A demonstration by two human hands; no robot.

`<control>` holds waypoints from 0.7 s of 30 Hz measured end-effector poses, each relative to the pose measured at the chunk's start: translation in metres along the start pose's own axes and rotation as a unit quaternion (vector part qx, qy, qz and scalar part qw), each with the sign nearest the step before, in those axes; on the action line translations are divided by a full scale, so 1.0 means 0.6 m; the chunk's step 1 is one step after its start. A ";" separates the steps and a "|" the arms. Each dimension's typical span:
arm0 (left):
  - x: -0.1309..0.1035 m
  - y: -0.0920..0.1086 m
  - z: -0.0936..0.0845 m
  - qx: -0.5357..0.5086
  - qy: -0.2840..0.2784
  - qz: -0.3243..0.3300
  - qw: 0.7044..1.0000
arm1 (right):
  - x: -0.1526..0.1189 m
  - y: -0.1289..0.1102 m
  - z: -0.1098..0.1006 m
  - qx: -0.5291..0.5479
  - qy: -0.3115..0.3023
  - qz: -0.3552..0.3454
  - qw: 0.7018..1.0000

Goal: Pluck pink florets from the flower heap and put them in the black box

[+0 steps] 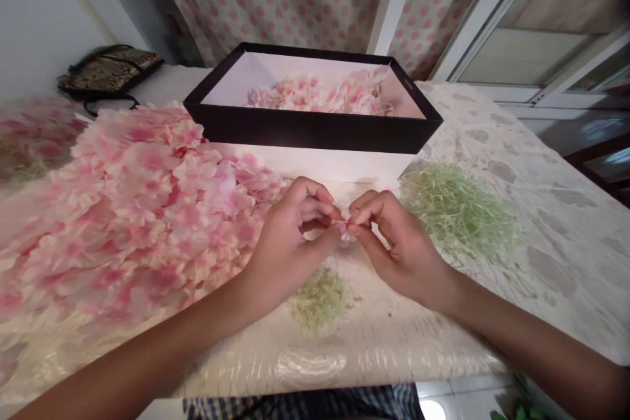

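My left hand and my right hand meet above the middle of the table, in front of the box. Between their fingertips is a small pink artificial flower, mostly hidden by the fingers. Both hands are closed in a pinch on it, thumbs against forefingers. Close by on the left spreads a large heap of pink artificial flower petals. To the right of my right hand lies a pile of thin pale-green plastic stems. A smaller heap of tiny green pieces rests below my hands.
A white box with a black rim stands at the back, holding pink flowers. A patterned bag sits at the far left. The table has a glossy patterned cover. Behind hangs a dotted curtain.
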State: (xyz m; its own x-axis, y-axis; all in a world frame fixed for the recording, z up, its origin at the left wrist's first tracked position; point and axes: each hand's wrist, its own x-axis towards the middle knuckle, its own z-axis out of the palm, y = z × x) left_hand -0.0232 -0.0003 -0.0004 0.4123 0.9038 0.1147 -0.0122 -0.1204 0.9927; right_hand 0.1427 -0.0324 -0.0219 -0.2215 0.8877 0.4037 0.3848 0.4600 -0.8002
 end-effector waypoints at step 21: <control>0.009 0.002 -0.015 0.050 0.042 0.027 0.998 | 0.032 0.006 -0.102 -0.153 0.069 0.050 0.985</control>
State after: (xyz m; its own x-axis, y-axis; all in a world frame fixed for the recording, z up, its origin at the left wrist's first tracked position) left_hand -0.0293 0.0079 0.0017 0.3355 0.9256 0.1752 0.0600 -0.2065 0.9766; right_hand 0.1945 -0.0122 0.0104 -0.0536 0.9135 0.4032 0.6551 0.3369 -0.6763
